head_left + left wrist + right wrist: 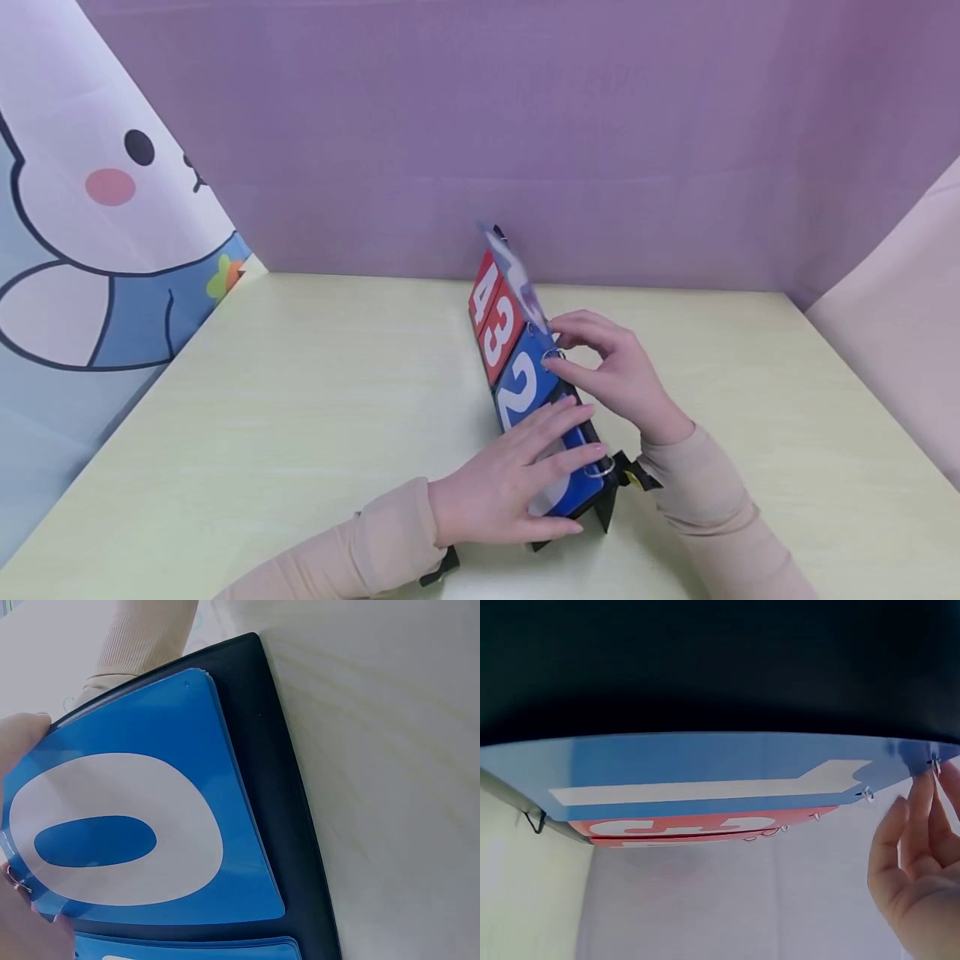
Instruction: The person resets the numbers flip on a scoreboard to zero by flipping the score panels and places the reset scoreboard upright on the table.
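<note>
A tabletop flip scoreboard with a black frame stands slanted on the table, showing blue and red number cards on metal rings. My left hand rests across its near blue card, marked 0, fingers fairly straight and reaching the ringed top edge. Behind that card is a blue card marked 2. My right hand pinches the top edge beside a ring, thumb on the near side. A raised card leans above the red 3 card. From behind, a blue card marked 1 shows in the right wrist view.
A red card with a 4 is at the scoreboard's far end. The pale wooden table surrounds it. Behind stands a purple cloth wall, with a cartoon-printed cloth at the left.
</note>
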The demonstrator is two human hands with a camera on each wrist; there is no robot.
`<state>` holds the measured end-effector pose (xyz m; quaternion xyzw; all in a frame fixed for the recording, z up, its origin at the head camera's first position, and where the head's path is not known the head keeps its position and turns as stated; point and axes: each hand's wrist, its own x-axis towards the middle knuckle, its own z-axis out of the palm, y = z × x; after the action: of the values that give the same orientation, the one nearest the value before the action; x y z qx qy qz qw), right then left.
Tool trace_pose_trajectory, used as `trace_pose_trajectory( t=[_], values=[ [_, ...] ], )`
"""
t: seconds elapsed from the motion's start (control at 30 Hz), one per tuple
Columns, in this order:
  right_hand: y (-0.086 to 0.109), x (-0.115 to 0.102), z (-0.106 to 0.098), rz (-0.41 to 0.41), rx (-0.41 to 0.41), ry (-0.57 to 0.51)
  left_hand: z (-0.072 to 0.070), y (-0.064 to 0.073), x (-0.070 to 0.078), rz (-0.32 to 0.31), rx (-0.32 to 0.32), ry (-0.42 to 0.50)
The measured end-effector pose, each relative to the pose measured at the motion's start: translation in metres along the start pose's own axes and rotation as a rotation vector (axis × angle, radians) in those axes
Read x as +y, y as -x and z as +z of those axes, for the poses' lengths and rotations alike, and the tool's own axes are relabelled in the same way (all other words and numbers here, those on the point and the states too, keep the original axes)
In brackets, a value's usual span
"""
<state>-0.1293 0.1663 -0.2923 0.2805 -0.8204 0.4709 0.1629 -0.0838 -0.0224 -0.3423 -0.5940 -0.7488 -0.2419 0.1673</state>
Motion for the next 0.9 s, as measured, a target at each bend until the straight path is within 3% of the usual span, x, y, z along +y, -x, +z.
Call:
trace_pose_trajectory(
  t=[0.1,0.3,0.43,0.7,0.9],
  values=[
    [-0.001,-0.001,0.001,-0.050,0.022,0.048,0.000,0.000,0.000,-0.001,0.000,0.000],
    [-0.003,0.002,0.002,-0.132,0.003,0.044,-0.001,0.000,0.002,-0.024,-0.027,0.010],
    [-0.004,0.002,0.001,-0.149,-0.051,0.043,-0.001,0.000,0.002,-0.038,-0.042,0.026],
    [-0.009,-0.002,-0.005,-0.189,-0.171,0.095,0.000,0.000,0.002,-0.003,0.006,0.012],
    [-0.012,-0.001,-0.007,-0.228,-0.250,0.156,-0.001,0.000,0.002,-0.005,0.004,0.033]
  ],
)
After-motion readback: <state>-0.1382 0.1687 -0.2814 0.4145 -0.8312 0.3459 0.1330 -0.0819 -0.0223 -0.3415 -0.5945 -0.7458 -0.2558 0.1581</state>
